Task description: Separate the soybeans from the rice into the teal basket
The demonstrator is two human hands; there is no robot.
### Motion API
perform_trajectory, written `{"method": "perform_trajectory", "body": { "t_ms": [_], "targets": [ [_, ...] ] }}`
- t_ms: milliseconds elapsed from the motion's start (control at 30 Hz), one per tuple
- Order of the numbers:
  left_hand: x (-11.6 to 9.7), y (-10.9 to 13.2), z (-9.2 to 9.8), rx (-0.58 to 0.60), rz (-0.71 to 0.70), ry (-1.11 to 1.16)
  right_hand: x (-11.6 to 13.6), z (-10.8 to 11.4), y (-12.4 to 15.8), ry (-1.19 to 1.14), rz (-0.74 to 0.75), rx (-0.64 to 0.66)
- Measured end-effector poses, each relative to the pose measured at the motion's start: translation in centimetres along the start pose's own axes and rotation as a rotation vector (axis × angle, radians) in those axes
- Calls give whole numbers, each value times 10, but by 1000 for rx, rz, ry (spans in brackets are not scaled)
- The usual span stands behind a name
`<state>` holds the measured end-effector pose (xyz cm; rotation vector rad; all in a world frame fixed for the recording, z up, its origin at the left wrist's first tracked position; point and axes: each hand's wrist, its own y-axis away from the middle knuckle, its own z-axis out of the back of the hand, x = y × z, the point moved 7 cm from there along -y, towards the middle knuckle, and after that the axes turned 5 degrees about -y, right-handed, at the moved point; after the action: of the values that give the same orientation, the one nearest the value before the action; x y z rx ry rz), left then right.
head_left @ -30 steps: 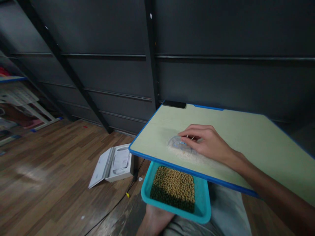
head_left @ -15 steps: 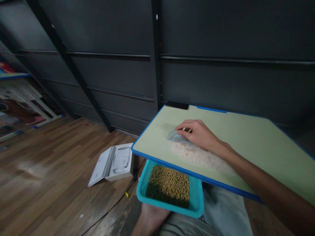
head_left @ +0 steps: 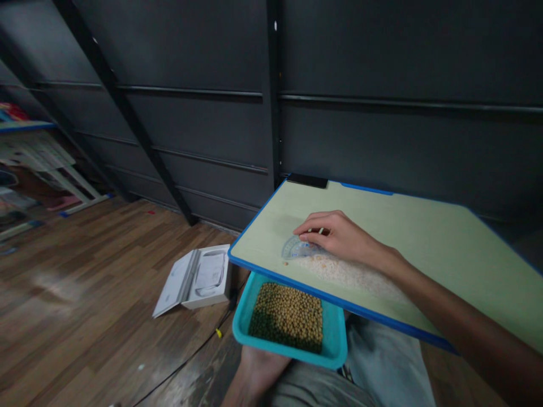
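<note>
My right hand (head_left: 335,233) pinches a clear plastic protractor (head_left: 292,249) above the pale green table (head_left: 416,232). The protractor's edge lies along a low heap of white rice (head_left: 352,276), with a few soybeans in it. One loose soybean (head_left: 285,263) sits on the tabletop just left of the heap. Below the table's front edge, my left hand (head_left: 263,362) supports a turquoise tray (head_left: 333,353) from underneath; most of its fingers are hidden by the tray. Many soybeans (head_left: 291,316) cover the tray's bottom.
A black phone-like slab (head_left: 307,181) lies at the table's far left corner. On the wooden floor are an open white box (head_left: 207,277) and a black cable (head_left: 186,364). A dark panelled wall (head_left: 382,147) stands behind; another table (head_left: 29,127) is at far left.
My right hand has moved the protractor slightly left and toward the table's front edge. A soybean now lies apart from the rice. The tray has shifted slightly left.
</note>
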<state>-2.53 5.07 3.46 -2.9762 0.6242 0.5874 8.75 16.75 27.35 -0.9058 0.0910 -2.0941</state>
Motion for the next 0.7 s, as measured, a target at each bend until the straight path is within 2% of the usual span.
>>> {"method": "perform_trajectory", "body": {
  "t_ms": [200,300,367,467,700],
  "targets": [
    [-2,-4,-1,19,-9,72,20,0,1,43,33,-5],
    [-2,-3,1,-66,-38,82,25,-2,5,100,32,-46],
    [-3,-2,1,-136,-55,61,25,-5,9,129,20,-71],
    [-3,0,3,-181,-45,43,22,-5,17,153,-2,-115],
    [-2,0,16,-141,-26,119,15,3,23,160,-23,-209]
  ]
}}
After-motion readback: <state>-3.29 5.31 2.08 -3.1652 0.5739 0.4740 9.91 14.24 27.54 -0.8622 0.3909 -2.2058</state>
